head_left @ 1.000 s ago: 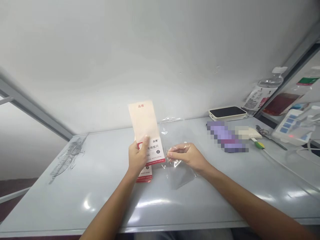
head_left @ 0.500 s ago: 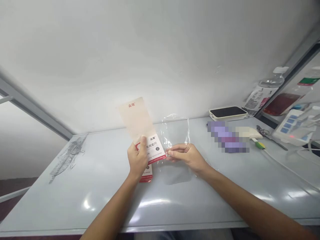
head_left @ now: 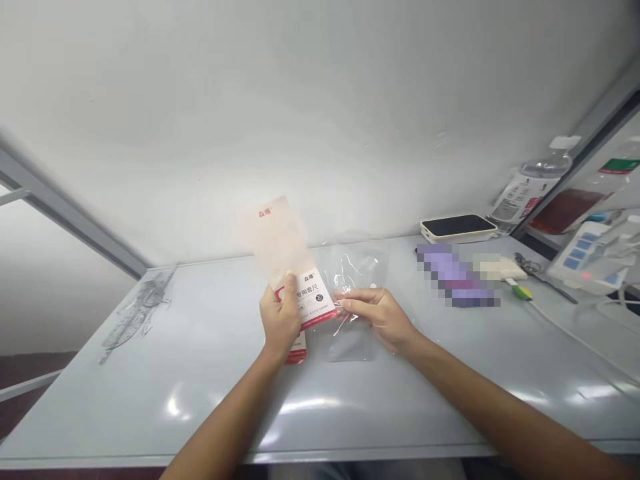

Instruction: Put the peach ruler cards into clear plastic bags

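Note:
My left hand is closed around a flat ruler-set pack, its thumb pressed on the front. The pack has a white printed card with a red lower edge and a pale beige, part see-through upper part bearing a red logo. It is tilted to the left. Under that hand a second red-edged card shows; whether it lies on the table or is held, I cannot tell. My right hand pinches a clear plastic bag between thumb and fingers, close by the card's lower right corner.
On the right of the grey table lie a phone, a blurred purple packet, a white cable and keys. Bottles and a power strip stand farther right. A wall rises behind.
The clear bag stood up and spread out before; now it is lower and more crumpled around my right fingers. My left hand keeps the pack, almost unmoved.

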A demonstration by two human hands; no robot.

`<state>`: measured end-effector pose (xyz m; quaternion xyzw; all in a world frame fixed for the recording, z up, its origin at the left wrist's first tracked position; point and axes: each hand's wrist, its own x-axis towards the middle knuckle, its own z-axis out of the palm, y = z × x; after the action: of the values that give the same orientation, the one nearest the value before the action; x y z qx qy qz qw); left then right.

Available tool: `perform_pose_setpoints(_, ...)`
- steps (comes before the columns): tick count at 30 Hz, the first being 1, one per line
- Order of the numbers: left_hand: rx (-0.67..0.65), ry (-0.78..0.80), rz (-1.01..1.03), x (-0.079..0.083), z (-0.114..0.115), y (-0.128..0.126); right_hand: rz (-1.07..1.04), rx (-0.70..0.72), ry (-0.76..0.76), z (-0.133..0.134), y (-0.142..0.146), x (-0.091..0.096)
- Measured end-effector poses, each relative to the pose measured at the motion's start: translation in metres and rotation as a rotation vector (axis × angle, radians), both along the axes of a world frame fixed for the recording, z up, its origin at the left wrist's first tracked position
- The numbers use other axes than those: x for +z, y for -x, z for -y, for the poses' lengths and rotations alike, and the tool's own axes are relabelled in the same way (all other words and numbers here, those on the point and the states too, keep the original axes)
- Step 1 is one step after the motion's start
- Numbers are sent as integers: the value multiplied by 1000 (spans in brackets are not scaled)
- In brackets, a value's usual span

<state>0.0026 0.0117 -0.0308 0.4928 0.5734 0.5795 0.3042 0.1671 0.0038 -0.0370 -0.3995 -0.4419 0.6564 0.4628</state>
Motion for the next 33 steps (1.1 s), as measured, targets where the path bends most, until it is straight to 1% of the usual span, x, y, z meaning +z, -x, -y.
perform_pose_setpoints(4,-72,23,0,-7,5,-8,-79,19,1,0,0,-2)
perform_pose_setpoints(9,-271,59,-10,-7,10,-14,-113,-4,34,2,5,-2)
perform_pose_setpoints(11,-324,63,-18,-6,10,-15,-114,-25,46,2,6,-1)
perform_pose_setpoints(15,-450,49,-50,-4,9,-14,-106,-119,57,-2,2,0)
perform_pose_setpoints(18,-591,109,-66,-2,8,-10,-85,-195,45,-6,-4,-3)
perform_pose_setpoints(21,-702,209,-55,-1,8,-6,-61,-211,27,-9,-7,-5)
perform_pose_setpoints(22,-707,223,-48,-1,8,-6,-50,-210,20,-9,-7,-5)
perform_pose_setpoints(24,-667,200,-14,-1,7,-6,-18,-193,13,-8,-6,-4)
perform_pose_setpoints(27,-579,137,91,1,6,-6,31,-102,26,-5,-4,-1)
perform_pose_setpoints(30,-519,187,165,3,4,-3,80,11,21,-2,-4,0)
perform_pose_setpoints(33,-460,260,177,4,2,0,140,5,-32,-1,-4,1)
